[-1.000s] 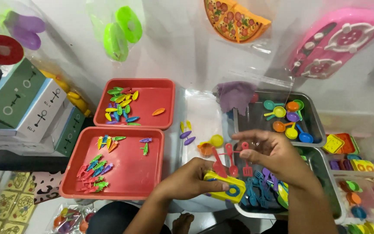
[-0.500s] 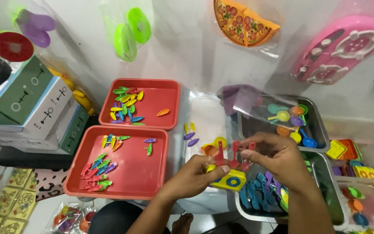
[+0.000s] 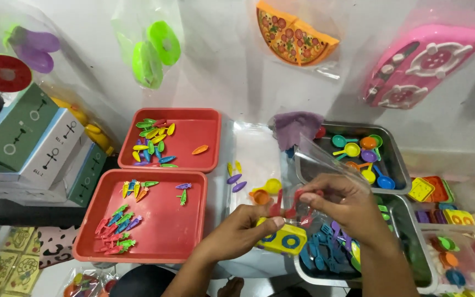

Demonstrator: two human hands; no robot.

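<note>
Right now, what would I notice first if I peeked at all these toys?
Probably the two hands in the middle: the left hand holds a yellow toy block with blue rings, and the right hand pinches small red pieces by a clear bag. To their left sit two red trays of tiny colourful bits.

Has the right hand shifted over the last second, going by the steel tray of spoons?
Cannot tell. The right hand sits just below the steel tray's near-left corner in every frame; the small shifts match the head camera's own drift.
</note>
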